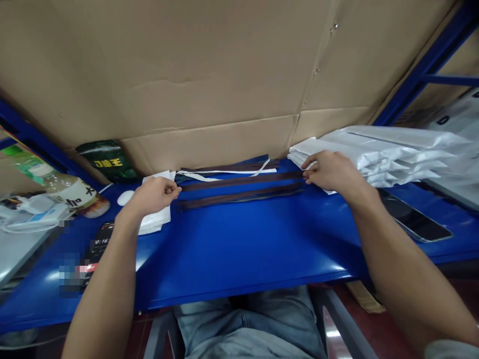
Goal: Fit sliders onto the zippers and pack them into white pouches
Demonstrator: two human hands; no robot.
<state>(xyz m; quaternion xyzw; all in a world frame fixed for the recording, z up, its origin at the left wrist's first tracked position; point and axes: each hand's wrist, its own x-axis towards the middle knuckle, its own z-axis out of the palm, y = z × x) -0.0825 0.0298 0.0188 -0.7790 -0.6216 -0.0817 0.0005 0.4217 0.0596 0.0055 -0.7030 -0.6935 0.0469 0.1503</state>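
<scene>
Between my two hands a long dark brown strip [239,181] is stretched level above the blue table. My left hand [156,193] pinches its left end, over a stack of white paper or foam sheets [157,220]. Its right end is pinched by the fingers of my right hand [329,172], beside a pile of white plastic packets [377,149]. Nearer to me lies another bundle of dark strips [239,196]. Behind the held strip are more dark strips and a narrow white strip [224,172].
On the left stand a drink bottle [80,192] and a dark green pouch [108,160]; a phone [99,249] lies below them. Another phone [417,217] rests at the right. A cardboard wall [224,65] closes off the back of the blue table [243,249].
</scene>
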